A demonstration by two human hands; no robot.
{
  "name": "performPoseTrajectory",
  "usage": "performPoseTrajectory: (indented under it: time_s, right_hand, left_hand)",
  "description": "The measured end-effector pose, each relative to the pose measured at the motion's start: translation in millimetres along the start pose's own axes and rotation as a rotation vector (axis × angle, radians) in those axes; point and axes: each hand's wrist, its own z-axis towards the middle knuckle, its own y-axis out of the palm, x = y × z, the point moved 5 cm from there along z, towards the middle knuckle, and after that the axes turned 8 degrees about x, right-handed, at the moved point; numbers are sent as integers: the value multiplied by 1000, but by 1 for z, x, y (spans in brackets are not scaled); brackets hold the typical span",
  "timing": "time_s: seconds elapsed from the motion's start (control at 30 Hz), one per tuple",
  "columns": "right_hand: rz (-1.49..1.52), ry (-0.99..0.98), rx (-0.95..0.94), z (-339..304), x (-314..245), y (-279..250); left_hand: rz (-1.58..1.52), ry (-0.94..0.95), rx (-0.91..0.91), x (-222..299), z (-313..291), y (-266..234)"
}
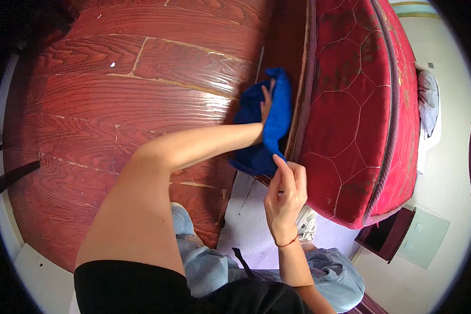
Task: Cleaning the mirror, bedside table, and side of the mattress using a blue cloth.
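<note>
A dark blue cloth (278, 115) hangs in folds over the wooden floor, beside the edge of the red bed. My left arm reaches across to it, and my left hand (267, 107) lies against its inner side, partly covered by a fold. The fingers that show there are stretched out and apart; the rest are hidden. At the near edge of the cloth, my right hand (288, 191) pinches a corner between thumb and forefinger. A thin red string circles that wrist.
On my right stands a bed with a red quilted side (340, 115). Below it to the right is an open dark red drawer (384, 235). Reddish wood planks (141, 99) spread to the left. A pale floor strip (246, 209) lies near my feet.
</note>
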Motion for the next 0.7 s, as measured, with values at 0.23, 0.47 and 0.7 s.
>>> performPoseTrajectory:
  time_s: [0.23,0.47,0.7]
  right_hand:
    - [-109,8,-84,-1,3,14]
    - [-313,84,-261,15,3,14]
    - [-104,105,-455,-27,-6,-46]
  left_hand:
    - [288,358,-16,119,18,-7]
    - [-79,296,-7,102,19,-14]
    - [433,351,60,176,-113,16]
